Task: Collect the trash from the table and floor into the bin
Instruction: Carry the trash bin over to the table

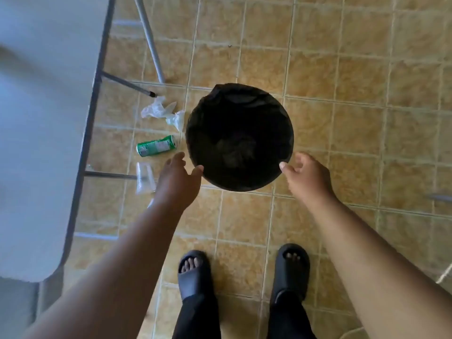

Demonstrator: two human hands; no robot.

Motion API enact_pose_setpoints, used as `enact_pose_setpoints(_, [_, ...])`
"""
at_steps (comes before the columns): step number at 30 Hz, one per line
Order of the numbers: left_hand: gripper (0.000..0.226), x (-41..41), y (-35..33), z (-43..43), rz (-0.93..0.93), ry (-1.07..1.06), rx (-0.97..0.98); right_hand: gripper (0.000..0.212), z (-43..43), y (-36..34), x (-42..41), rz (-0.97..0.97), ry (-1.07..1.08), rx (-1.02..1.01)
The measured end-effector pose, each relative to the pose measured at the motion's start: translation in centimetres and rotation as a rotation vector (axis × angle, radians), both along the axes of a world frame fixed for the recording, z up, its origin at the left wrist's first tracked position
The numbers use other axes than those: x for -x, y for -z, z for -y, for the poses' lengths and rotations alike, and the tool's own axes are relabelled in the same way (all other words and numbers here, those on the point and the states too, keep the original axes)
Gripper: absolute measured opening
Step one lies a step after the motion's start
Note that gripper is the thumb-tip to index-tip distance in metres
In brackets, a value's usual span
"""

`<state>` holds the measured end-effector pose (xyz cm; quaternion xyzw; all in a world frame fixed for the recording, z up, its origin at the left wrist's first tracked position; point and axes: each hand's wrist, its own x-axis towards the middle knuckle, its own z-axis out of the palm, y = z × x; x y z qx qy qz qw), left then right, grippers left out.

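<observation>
A round black bin [195,133] lined with a dark bag stands on the tiled floor, with some dim trash at its bottom. My left hand [178,179] reaches to its near left rim, thumb touching the rim, fingers relaxed and empty. My right hand [305,174] is at the near right rim, thumb against it, fingers loosely curled and empty. Left of the bin lie a green can [156,146] on its side, a clear plastic cup [144,177] and crumpled white plastic wrap [162,112].
A white folding table [41,133] fills the left side, its grey metal legs [149,40] and braces reaching the floor near the trash. My feet in black slides [193,275] stand just short of the bin. Tan floor tiles spread to the right.
</observation>
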<state>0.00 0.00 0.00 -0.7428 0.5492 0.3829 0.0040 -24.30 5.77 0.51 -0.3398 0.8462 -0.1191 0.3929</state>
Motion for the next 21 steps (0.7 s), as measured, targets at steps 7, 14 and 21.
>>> enact_pose_setpoints(7, [0.056,0.1,7.8,1.7,0.047,-0.003,0.096,0.034,1.4,8.1,0.6,-0.021,0.083,0.123])
enact_pose_setpoints(14, [0.027,0.8,8.5,1.6,-0.046,-0.082,0.155,0.025,0.8,8.9,0.7,0.023,0.143,0.228])
enact_pose_setpoints(21, [0.031,0.5,2.8,0.3,-0.121,-0.100,0.136,0.019,-0.1,2.7,1.0,0.016,0.117,0.201])
